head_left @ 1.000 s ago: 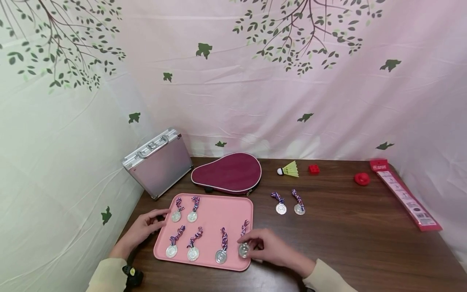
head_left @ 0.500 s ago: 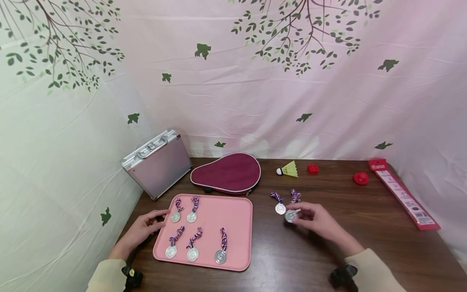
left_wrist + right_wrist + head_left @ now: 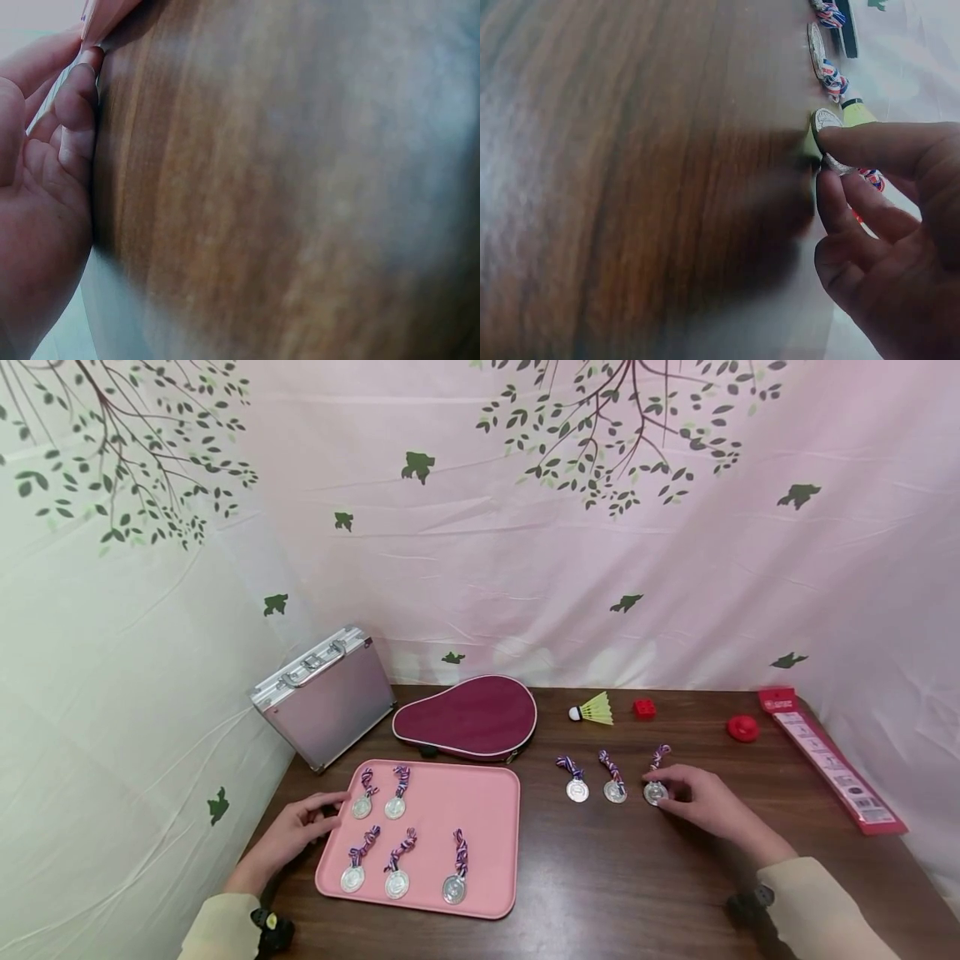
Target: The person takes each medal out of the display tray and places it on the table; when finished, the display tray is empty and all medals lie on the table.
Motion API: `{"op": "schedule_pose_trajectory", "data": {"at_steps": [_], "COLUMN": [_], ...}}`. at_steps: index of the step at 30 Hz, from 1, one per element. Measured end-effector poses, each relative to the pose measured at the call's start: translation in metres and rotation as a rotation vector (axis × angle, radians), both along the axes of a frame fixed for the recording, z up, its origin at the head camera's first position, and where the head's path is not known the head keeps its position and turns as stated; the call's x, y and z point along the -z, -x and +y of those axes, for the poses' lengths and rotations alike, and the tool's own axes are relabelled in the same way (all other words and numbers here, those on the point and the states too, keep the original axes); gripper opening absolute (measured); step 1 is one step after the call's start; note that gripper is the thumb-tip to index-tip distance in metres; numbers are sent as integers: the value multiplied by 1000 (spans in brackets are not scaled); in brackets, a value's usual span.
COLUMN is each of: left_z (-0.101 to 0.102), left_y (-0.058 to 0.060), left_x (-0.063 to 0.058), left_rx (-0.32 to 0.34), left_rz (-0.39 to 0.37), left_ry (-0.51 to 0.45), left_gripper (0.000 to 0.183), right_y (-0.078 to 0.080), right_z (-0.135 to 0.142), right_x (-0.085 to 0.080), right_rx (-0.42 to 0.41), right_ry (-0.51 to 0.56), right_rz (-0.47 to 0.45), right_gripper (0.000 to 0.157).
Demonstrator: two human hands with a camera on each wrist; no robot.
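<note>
While pinching in right grip [image 3: 699,794] a medal [image 3: 654,792] just brought from tray [image 3: 483,810] to bench [image 3: 577,877], makes three there, leaving five.

At between seven and eight o'clock in the head view, the left sleeve [image 3: 217,931] is plain cream cloth; the right sleeve [image 3: 828,906], at four o'clock, matches it. By the left sleeve, on its three o'clock side, sits a black wrist unit [image 3: 279,935] with a yellowish round spot [image 3: 271,920] toward eleven. On the right sleeve's nine o'clock side is a dark unit [image 3: 742,907] with a greyish disc [image 3: 764,895] toward two, though it is too blurred for its outline to read fairly.
</note>
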State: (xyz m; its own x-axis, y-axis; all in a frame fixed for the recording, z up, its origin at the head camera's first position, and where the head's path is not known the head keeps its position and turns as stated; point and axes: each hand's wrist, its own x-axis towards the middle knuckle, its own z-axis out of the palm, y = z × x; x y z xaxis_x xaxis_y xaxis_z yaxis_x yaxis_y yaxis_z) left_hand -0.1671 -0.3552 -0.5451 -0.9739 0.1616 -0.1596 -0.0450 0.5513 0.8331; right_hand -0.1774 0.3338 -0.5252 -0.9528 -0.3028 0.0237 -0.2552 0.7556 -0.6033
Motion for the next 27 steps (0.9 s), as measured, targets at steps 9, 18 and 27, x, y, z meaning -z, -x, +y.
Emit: {"op": "schedule_pose_trajectory", "data": {"at_steps": [9,18,27], "left_z": [-1,10,15], "left_y": [2,-7,-8], "left_x": [2,-19,-30], "left_rx": [9,20,13], "left_rz": [5,12,-25], "left_ry": [-7,-24,-19], "left_gripper": [43,41,41], "right_y": [-1,-10,-16], "right_z": [-5,-34,-124], "right_x": [-3,-11,-16], "right_rx": [-25,35,-177], "right_ry": [-141,-57,102], "right_rz": [46,152,297], "right_gripper": [45,39,32]}}
